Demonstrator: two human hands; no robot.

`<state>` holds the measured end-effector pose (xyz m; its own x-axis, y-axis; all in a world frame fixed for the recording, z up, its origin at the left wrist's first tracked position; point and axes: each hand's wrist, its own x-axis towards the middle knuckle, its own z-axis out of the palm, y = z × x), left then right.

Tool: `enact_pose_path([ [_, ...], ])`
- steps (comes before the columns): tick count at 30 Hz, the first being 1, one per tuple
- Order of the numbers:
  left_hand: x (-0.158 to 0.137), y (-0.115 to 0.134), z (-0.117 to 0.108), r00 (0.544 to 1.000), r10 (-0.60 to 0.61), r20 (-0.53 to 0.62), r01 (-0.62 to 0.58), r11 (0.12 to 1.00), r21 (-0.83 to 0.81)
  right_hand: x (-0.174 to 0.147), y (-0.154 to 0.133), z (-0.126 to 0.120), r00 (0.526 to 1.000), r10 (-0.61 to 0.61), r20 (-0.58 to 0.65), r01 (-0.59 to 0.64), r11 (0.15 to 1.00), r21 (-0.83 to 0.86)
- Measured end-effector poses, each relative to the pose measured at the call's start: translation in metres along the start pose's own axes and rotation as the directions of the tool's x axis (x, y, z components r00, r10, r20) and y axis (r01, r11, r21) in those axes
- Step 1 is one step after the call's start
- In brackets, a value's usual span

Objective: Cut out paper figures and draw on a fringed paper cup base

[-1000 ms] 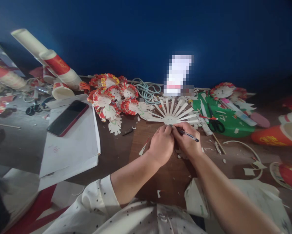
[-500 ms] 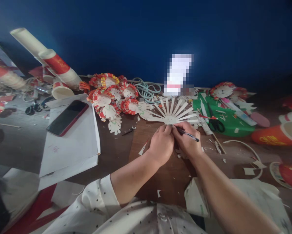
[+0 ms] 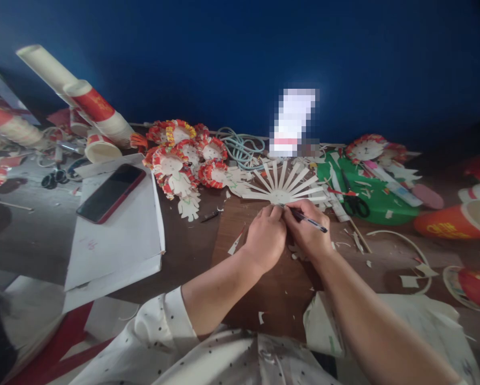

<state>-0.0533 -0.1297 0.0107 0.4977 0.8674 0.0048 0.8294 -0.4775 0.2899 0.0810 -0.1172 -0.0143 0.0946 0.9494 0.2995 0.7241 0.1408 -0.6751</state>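
Observation:
A white paper cutout (image 3: 279,195) with many thin strips fanned out from a round middle lies in front of me, small marks drawn on its centre. My left hand (image 3: 267,235) is closed at the cutout's near edge, its fingertips bent over the paper. In my right hand (image 3: 310,227) I grip a pen (image 3: 312,222) with a clear barrel and dark end; its tip is hidden behind my fingers, close to the paper. Both hands touch each other over the brown board (image 3: 235,235).
Red-rimmed paper lion faces (image 3: 170,160) are heaped at the back left, beside a pale blue cord (image 3: 240,147). A phone (image 3: 111,193) rests on white card (image 3: 115,251). Scissors (image 3: 356,206) lie on green material (image 3: 384,206). Paper cups (image 3: 448,222) stand at the right; scraps are scattered about.

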Motion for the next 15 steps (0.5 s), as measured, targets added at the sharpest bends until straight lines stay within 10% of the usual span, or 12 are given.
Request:
enact_pose_path([
  [15,-0.0003,-0.0008,0.0021,1.0,0.005,-0.002,-0.005,1.0,0.013,0.0,0.0006,-0.0001,1.0,-0.024,-0.01,0.024,1.0,0.004],
])
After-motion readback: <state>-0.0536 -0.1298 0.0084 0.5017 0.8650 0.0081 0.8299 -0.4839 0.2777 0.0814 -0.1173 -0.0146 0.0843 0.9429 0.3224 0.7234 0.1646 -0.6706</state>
